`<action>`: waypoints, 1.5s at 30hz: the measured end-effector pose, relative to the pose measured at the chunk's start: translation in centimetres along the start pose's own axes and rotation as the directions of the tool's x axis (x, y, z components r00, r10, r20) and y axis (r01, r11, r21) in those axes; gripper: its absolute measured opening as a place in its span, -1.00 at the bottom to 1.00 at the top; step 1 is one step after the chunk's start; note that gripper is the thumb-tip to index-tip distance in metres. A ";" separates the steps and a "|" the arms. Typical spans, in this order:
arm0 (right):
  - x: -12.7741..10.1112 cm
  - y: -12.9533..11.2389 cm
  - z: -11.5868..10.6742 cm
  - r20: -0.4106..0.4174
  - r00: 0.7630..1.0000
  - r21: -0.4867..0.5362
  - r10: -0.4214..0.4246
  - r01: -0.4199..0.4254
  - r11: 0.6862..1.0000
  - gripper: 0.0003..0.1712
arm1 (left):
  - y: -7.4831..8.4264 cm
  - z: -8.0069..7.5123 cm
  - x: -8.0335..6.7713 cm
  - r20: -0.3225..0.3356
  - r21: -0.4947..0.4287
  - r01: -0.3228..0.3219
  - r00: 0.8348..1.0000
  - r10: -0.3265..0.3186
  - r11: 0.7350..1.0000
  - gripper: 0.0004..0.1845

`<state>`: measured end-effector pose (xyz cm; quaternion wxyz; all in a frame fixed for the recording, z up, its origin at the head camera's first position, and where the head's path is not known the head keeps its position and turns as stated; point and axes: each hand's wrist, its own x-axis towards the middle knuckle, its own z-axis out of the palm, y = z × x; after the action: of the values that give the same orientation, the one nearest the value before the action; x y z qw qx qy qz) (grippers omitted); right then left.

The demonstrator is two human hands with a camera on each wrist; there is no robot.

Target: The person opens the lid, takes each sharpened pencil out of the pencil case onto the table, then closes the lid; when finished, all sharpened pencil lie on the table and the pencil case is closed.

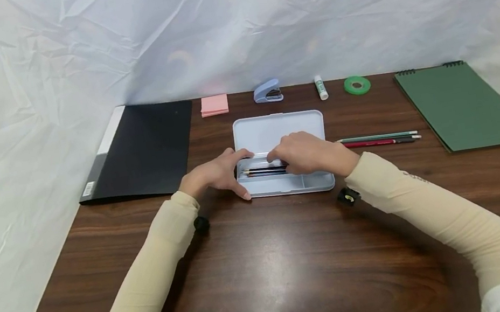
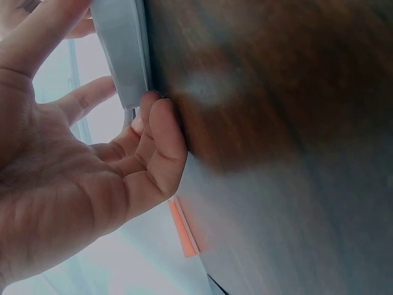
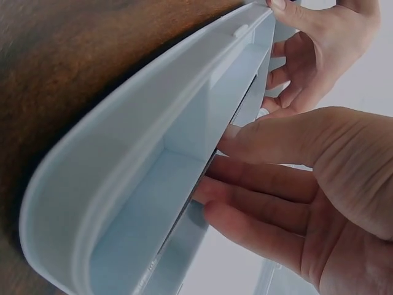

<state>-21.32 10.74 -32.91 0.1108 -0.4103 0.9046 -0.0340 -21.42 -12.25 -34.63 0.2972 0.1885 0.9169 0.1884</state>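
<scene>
A pale blue-white pencil case (image 1: 277, 130) lies with its lid raised at the back. Its lower half (image 3: 178, 166) is split into compartments. Several dark pencils (image 1: 262, 171) lie lengthwise in the long compartment, tips to the left. My left hand (image 1: 220, 173) grips the case's left end, thumb at the front corner and index finger near the hinge; the left wrist view shows curled fingers (image 2: 163, 141) at a corner. My right hand (image 1: 305, 152) reaches into the case, its thumb and fingers pinching the pencils, whose right ends it hides.
Right of the case lie green, red and black pencils (image 1: 377, 140), then a green spiral pad (image 1: 468, 105). A black folder (image 1: 146, 150) lies left. Along the back are pink sticky notes (image 1: 214, 105), a blue stapler (image 1: 266, 91), a glue stick (image 1: 320, 87) and green tape (image 1: 356, 79).
</scene>
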 end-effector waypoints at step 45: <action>0.9 1.0 0.6 0.029 0.999 0.059 -0.044 0.042 0.997 -0.55 | -0.1 0.0 0.1 -0.008 -0.002 -0.023 1.000 0.023 1.000 0.08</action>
<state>-22.47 10.72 -33.76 0.1358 -0.4268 0.8923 -0.0567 -21.50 -12.35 -34.71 0.2916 0.1982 0.9156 0.1934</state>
